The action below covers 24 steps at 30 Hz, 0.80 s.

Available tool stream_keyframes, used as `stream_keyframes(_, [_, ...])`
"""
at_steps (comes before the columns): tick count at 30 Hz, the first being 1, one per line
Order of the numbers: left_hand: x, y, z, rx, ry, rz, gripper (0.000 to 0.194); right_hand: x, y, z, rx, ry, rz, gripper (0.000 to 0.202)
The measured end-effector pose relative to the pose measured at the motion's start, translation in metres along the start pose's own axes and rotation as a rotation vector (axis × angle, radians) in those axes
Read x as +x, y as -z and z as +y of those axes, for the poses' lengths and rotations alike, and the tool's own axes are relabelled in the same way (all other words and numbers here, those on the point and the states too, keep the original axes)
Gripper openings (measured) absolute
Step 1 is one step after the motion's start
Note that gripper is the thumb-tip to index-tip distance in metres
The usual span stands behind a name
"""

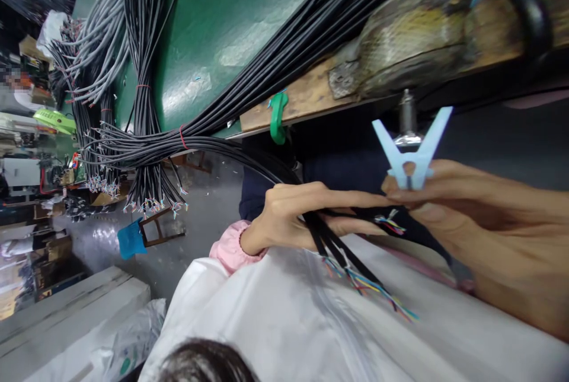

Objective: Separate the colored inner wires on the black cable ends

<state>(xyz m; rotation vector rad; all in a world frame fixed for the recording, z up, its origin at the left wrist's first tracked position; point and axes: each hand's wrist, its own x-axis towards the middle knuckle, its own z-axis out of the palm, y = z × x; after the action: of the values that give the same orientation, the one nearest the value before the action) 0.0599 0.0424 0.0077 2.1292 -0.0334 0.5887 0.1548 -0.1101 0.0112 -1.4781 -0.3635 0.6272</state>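
My left hand [293, 210], with a pink cuff at the wrist, is closed around several black cables [329, 239]. Their stripped ends fan out below it in thin coloured wires [382, 293]. One cable end with short coloured wires [391, 225] lies between my two hands. My right hand [480, 222] is pinched at the lower end of a light blue clip [409, 156], near my left fingertip. What its fingers hold is hidden. Behind the clip's spread handles, a metal shaft [406, 115] sticks out from a tape-wrapped tool [409, 38].
The tool lies on a wooden board [306, 88] at the green table's [249, 8] edge, beside a green clamp [278, 118]. A tied black cable bundle [146, 147] crosses the table edge, near grey cables [106, 26]. A blue stool [132, 238] stands on the floor.
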Motion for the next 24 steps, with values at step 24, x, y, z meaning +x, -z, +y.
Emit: stream_keyframes(24, [0.016, -0.017, -0.001, 0.123, 0.047, 0.199, 0.053, 0.071, -0.034, -0.011, 0.449, -0.299, -0.3, 0.082])
